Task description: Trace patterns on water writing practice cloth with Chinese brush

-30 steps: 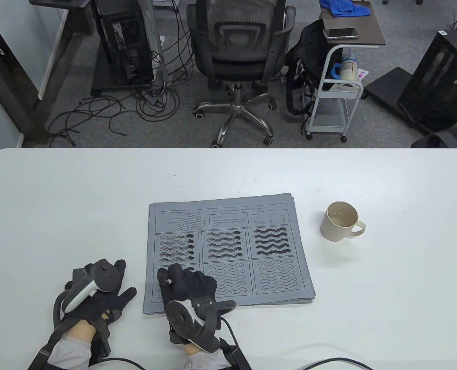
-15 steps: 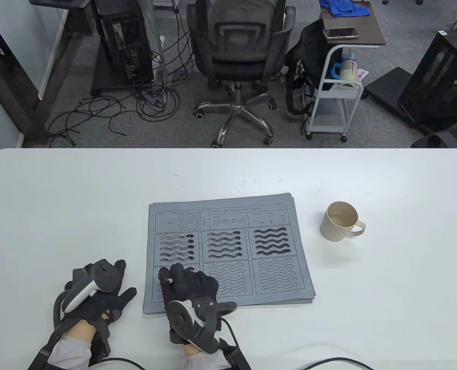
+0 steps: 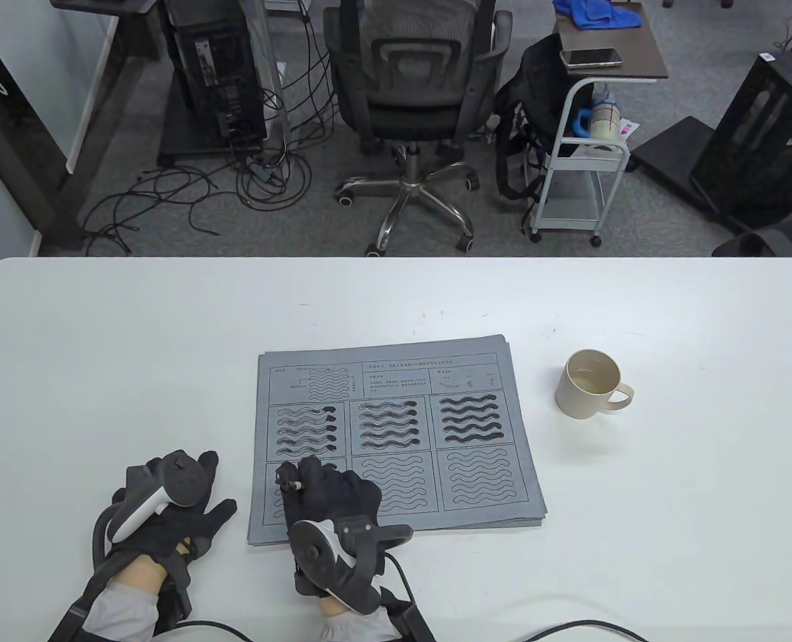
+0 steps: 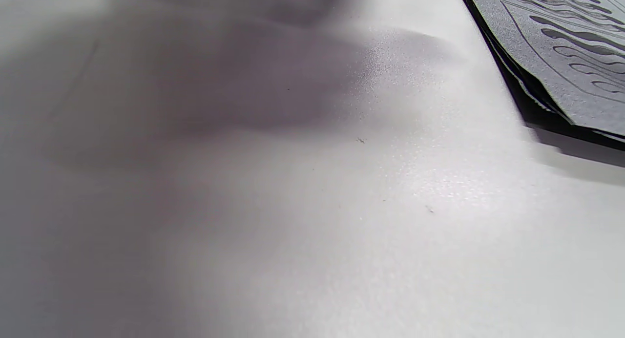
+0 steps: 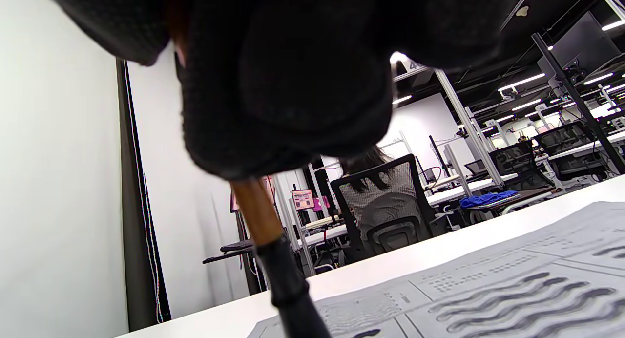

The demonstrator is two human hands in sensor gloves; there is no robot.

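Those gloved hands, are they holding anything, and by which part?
The right hand grips a Chinese brush by its upper shaft. The left hand holds nothing.

Right hand curled in a grip; left hand lies flat, fingers spread.

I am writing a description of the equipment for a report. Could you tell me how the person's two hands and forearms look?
Both hands, left hand and right hand, wear black fabric gloves. A dark tracker with a round disc and a white underside is strapped to the back of each. Black cables run from the wrists toward the bottom edge. Bare skin shows at the wrists, above light grey sleeves.
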